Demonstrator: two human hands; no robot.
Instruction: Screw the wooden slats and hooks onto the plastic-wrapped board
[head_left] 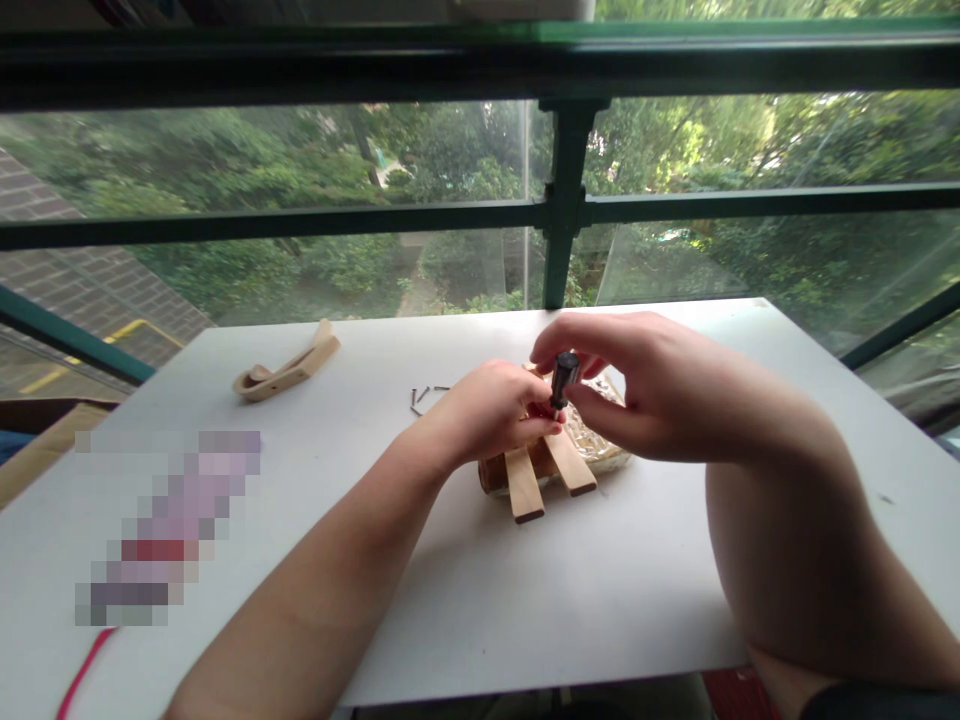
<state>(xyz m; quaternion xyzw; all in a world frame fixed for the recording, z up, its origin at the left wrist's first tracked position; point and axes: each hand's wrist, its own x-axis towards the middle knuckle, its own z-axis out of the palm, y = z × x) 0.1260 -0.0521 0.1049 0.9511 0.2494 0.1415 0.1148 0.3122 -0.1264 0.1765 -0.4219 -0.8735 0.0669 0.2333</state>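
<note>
A screwdriver with a dark handle stands nearly upright above the middle of the table. Curled around its handle are the thumb and fingers of my right hand. My left hand is closed low by the screwdriver's shaft, its thumb and fingertips over the wooden pieces; what they pinch is hidden. Two flat light-wood strips stick out toward me from under my hands. They lie on a brown and clear, glossy bundle, partly covered by my hands, whose kind I cannot make out.
Several loose screws lie left of my left hand on the white table. A curved wooden piece rests at the back left. Nearer me is a pixelated purple object with a red cord. Green-framed windows border the far edge.
</note>
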